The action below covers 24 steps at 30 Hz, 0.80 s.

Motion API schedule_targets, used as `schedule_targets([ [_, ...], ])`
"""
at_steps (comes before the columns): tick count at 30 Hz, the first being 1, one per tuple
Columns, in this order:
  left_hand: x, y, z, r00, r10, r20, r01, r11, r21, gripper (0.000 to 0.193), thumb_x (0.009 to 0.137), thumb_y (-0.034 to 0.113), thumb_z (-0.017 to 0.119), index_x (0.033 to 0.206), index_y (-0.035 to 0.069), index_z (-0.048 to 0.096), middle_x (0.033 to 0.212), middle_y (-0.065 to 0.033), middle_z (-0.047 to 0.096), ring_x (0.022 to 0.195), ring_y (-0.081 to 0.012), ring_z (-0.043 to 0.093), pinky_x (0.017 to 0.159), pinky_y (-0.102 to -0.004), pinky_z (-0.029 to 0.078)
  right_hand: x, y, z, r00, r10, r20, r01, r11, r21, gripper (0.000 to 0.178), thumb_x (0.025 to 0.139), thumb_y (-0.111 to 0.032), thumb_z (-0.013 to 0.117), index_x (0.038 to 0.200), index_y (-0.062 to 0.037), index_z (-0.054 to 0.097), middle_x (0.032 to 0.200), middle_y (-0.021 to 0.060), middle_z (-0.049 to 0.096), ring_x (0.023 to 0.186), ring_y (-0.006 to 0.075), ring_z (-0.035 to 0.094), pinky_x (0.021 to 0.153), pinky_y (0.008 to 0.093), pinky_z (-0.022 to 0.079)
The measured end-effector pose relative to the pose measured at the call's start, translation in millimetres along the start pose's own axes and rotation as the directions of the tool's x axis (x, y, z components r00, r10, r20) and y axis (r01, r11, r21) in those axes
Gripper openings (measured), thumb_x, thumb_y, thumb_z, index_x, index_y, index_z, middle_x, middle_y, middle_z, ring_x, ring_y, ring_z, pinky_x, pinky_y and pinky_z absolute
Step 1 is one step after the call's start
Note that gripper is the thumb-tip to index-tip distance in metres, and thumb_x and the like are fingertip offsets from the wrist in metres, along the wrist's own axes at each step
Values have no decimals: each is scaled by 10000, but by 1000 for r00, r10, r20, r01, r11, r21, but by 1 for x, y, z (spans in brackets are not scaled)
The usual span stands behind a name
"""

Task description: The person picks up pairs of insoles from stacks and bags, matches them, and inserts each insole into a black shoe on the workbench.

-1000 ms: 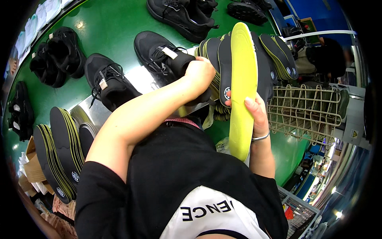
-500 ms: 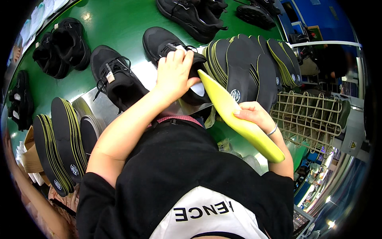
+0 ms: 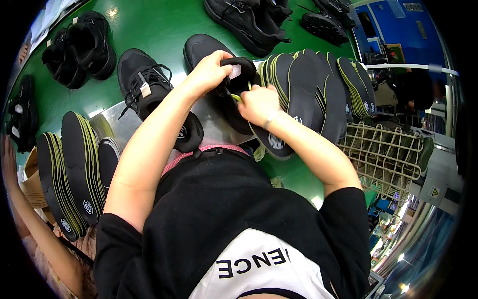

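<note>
My left hand point(image 3: 209, 74) pinches the padded tongue point(image 3: 242, 64) of a black lace-up shoe point(image 3: 206, 46), holding it up so its pale inner label shows. The fingers of my right hand point(image 3: 260, 103) are closed round a black insole point(image 3: 275, 142) with a yellow-green underside. Its front end goes into the shoe's opening, while its heel end with a white round mark sticks out toward me. How far the front reaches inside is hidden. Left of it lies the other black shoe point(image 3: 137, 70), laced, with a round-marked insole heel showing at its back.
Insole stacks stand to the right point(image 3: 302, 82) and left point(image 3: 79, 164). More black shoes point(image 3: 92, 47) rest on the green table point(image 3: 164, 22), including far-side shoes point(image 3: 244, 25). A wire rack point(image 3: 383, 149) stands at right. Another person's arm point(image 3: 47, 244) shows at lower left.
My right hand has swung up and left, bringing the insole from beside the shoe into its opening, black side now showing. My left hand now holds the tongue up.
</note>
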<state>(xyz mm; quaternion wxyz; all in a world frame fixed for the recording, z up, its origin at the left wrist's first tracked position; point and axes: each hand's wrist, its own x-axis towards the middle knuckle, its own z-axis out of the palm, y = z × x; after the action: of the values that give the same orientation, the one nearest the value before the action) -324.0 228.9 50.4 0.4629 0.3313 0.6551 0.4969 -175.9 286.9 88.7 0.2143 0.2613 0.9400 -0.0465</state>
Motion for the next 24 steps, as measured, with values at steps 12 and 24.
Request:
schedule_targets([
  [12, -2, -3, -5, 995, -95, 26, 98, 989, -112, 372, 683, 19, 492, 1054, -8, 486, 910, -63, 550, 831, -134, 506, 752, -231, 391, -76, 29, -49, 950, 66, 305, -94, 992, 79, 406, 615, -390, 583, 817, -42, 537, 818, 172, 541, 744, 315, 565, 653, 368, 456],
  [24, 0, -5, -5, 995, -103, 17, 104, 983, -154, 325, 679, 12, 493, 1004, 9, 509, 874, -47, 554, 814, -122, 503, 743, -222, 387, -15, 3, -10, 973, -202, -113, 191, 977, -100, 189, 662, -197, 513, 636, -48, 627, 654, 151, 575, 621, 281, 582, 575, 374, 471],
])
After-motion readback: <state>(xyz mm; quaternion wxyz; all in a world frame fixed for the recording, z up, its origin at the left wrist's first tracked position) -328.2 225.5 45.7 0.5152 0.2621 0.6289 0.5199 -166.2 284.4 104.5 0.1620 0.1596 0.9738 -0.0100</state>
